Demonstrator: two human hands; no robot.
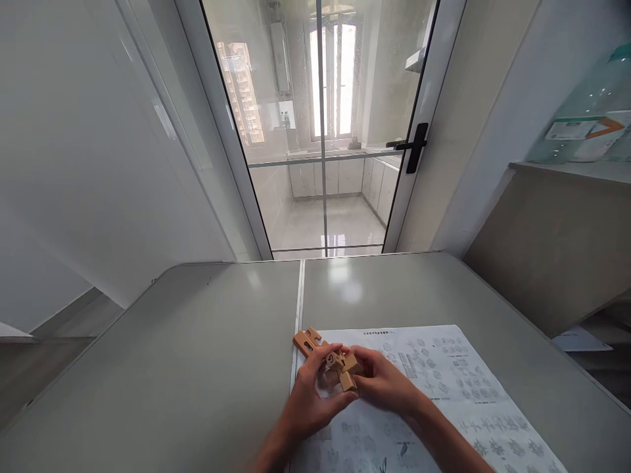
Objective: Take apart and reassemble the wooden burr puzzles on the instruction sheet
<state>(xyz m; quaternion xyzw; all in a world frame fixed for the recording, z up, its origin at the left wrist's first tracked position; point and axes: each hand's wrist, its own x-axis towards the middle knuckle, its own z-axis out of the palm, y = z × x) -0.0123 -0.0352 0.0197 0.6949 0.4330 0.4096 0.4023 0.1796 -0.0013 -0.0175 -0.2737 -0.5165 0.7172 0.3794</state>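
Wood cluster [345, 366], made of several light brown blocks that cross each other, is held between the two hands of the person, a little above the printed sheet. The left hand [313, 401] is half open and curved like a letter C: its index finger goes over the far side of the blocks, and its thumb stretches along the near side, with its tip at the lowest block. So this hand is grasping the cluster from the left. The right hand [387, 382] takes it from the other side; its fingers are bent more closely, and thumb and index finger are at the right-hand blocks. How firmly each hand presses, I cannot tell. Just beyond the left hand's index finger there are notched wooden pieces [306, 340], lying near the corner of the sheet; whether they touch the cluster is not clear, because the fingers cover this place. Under both hands, and spreading far to the right of the right hand, lies the printed sheet [428, 427] with many small grey diagrams, too small for reading. To the left of the left hand extends the grey worktop [211, 348], and its pale seam strip [300, 295] runs away beyond this hand.
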